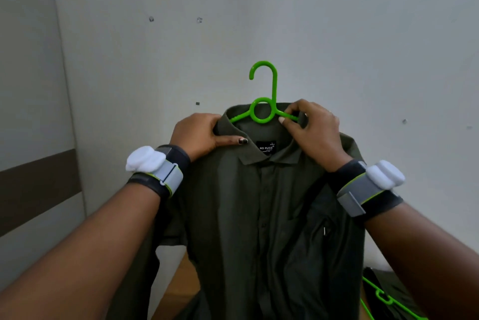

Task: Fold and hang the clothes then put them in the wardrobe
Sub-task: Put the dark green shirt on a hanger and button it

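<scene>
Between the two raised hands hung a dark green shirt (259, 203) on a green hanger (263, 102), its hook standing up above the collar. His or her left hand (199, 135) pinched the collar's left side, forefinger laid along the fabric. His or her right hand (313, 128) gripped the hanger's right arm and the collar together. Below the right forearm lay a second green hanger (383, 299) on dark cloth.

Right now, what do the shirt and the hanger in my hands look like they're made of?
Shirt: dark olive woven cloth, probably cotton or a blend, matte, with soft folds. Hanger: bright green moulded plastic, smooth with a slight sheen, judging by its rounded one-piece hook and ring.
</scene>
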The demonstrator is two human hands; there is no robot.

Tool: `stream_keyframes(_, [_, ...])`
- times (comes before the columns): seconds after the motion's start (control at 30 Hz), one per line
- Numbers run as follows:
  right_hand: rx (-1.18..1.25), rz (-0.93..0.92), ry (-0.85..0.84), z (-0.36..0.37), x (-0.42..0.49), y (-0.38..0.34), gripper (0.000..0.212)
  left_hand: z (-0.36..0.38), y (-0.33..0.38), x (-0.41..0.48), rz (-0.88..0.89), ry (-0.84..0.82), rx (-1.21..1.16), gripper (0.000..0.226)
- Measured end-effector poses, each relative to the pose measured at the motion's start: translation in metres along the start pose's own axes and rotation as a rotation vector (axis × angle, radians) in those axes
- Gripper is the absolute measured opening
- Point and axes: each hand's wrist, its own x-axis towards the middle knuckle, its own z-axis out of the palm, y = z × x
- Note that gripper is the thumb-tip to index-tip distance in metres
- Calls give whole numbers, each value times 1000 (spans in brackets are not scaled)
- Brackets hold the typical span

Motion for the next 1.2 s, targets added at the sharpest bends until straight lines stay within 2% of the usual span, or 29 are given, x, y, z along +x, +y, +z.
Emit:
stream_keyframes(0.13, [359, 52, -202, -6, 14, 12, 26, -3, 7, 11, -140, -7, -79, 51])
stream_keyframes(0.17, [372, 61, -226, -6, 16, 19, 28, -4, 8, 13, -168, -20, -79, 51])
stream_keyframes(0.3, [74, 5, -275, 1, 10, 44, 56, -8, 14, 14, -190, -133, -142, 50])
stream_keyframes(0.43, [-81, -107, -117, 4, 12, 42, 63, -30, 30, 15, -216, -270, -192, 67])
stream_keyframes(0.57, [-35, -236, 159, -2, 17, 31, 69, -63, 30, 3, -214, -360, -321, 25])
stream_keyframes(0.63, [58, -258, 242, -4, 22, 16, 68, -76, 24, -6, -121, -241, -313, 31])
stream_keyframes(0.67, [107, -258, 219, -3, 27, 7, 66, -82, 20, -11, -87, -171, -288, 36])
stream_keyframes(0.8, [121, -360, -21, 1, 40, -24, 64, -104, 14, -38, -114, -75, -247, 56])
stream_keyframes(0.9, [118, -463, -40, 4, 45, -45, 64, -125, 14, -57, -138, -27, -305, 48])
stream_keyframes(1.0, [273, -589, -111, 5, 49, -73, 60, -168, 18, -77, -209, 19, -268, 42])
stream_keyframes(1.1, [545, -720, -214, 5, 48, -111, 50, -224, 25, -105, -277, 120, -37, 35])
stream_keyframes(1.2, [590, -750, -248, 13, 37, -160, 43, -269, 27, -140, -420, 179, 380, 63])
